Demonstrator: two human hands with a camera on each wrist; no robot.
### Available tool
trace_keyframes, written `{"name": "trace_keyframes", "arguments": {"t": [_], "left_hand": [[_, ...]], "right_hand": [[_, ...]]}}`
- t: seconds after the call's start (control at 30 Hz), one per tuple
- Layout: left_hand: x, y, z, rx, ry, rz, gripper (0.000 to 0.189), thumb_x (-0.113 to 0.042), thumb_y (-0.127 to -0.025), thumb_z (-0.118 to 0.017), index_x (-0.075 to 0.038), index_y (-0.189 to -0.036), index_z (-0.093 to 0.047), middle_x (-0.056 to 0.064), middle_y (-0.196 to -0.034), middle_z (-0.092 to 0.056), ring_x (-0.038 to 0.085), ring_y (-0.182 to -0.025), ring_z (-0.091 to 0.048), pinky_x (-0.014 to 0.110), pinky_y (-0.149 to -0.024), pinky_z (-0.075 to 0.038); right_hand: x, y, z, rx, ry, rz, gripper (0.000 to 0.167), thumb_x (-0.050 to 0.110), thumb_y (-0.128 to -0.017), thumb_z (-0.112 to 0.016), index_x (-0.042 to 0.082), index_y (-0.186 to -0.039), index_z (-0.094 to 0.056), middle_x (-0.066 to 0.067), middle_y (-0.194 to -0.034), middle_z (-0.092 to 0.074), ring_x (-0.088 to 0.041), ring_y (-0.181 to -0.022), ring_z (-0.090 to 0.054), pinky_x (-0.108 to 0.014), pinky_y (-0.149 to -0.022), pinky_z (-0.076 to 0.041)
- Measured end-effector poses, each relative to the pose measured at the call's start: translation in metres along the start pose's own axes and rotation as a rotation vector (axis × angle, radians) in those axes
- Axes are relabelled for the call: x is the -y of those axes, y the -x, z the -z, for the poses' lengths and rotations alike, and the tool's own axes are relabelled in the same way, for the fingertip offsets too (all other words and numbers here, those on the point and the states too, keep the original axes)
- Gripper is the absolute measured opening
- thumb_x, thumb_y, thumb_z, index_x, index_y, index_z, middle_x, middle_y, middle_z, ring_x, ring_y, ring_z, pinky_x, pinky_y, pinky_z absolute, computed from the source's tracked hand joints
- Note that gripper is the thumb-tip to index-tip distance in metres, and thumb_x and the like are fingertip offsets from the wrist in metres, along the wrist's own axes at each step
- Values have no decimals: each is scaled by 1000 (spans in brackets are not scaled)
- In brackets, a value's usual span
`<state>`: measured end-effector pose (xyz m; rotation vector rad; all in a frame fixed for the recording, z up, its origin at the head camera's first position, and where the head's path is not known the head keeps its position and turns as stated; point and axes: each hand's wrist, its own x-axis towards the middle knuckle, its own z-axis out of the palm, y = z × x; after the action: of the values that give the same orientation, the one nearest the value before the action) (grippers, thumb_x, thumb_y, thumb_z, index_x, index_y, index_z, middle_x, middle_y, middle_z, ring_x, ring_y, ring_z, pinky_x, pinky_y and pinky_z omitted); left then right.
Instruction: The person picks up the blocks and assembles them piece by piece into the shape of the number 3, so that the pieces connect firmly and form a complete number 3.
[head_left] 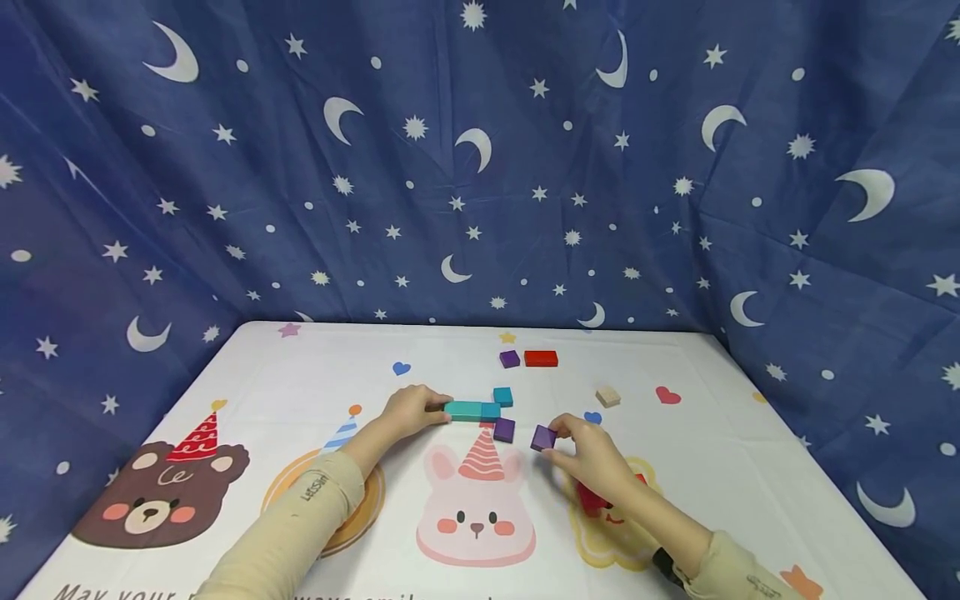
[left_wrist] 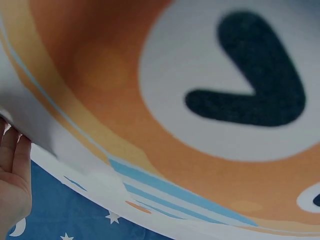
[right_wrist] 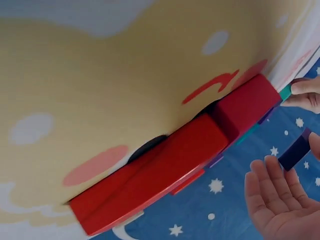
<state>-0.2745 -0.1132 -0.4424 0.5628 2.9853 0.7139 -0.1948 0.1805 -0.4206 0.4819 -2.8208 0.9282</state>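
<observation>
In the head view my left hand [head_left: 411, 411] pinches the left end of a long teal block [head_left: 462, 411] lying on the table. Its right end meets a small blue block [head_left: 491, 412]. Another blue block [head_left: 502, 397] sits just behind, and a purple block [head_left: 504, 430] lies in front. My right hand [head_left: 592, 458] holds a second purple block [head_left: 543, 438] between thumb and fingers, a short way right of the first. The right wrist view shows this held purple block [right_wrist: 295, 149] too. Only fingers of my left hand [left_wrist: 15, 170] appear in the left wrist view; the teal block is hidden there.
Farther back lie a purple block [head_left: 510, 359] and a red block [head_left: 541, 358]. A plain wooden block [head_left: 608, 397] is at the right. Beneath my right forearm are a long red block [right_wrist: 150, 175] and a darker red one [right_wrist: 247, 105]. A starry curtain [head_left: 480, 167] hangs behind the table.
</observation>
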Motion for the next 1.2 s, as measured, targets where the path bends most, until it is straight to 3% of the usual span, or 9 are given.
{"name": "trace_keyframes", "arguments": {"t": [0.37,0.67,0.93,1.2], "left_hand": [[0,-4,7,5,3,7,35,-30,-84,-69,-16,-116,-69,7,-115,-69,28,-110,-62,44,-90,-49],[-1,-1,2,23,4,20,36,-31,-83,-70,-16,-117,-68,6,-114,-69,26,-110,-62,42,-90,-49],[1,-1,2,33,5,20,37,-32,-83,-70,-16,-117,-68,7,-115,-69,27,-110,-62,43,-90,-49],[0,-1,4,36,14,22,36,-32,-84,-69,-16,-117,-68,8,-116,-68,28,-111,-62,44,-90,-49]], "right_hand": [[12,-8,-13,-16,-17,20,20,9,-76,-76,7,-90,-63,-5,-91,-69,-26,-91,-64,-43,-83,-52],[17,-2,-28,105,34,-51,23,11,-75,-77,5,-92,-63,-3,-88,-64,-16,-78,-55,-31,-72,-50],[27,-3,-31,148,79,-12,22,10,-75,-77,4,-90,-63,-1,-79,-59,-12,-69,-48,-23,-62,-43],[34,-13,-39,161,134,60,23,12,-75,-78,2,-88,-62,-4,-79,-62,-10,-65,-48,-19,-57,-43]]}}
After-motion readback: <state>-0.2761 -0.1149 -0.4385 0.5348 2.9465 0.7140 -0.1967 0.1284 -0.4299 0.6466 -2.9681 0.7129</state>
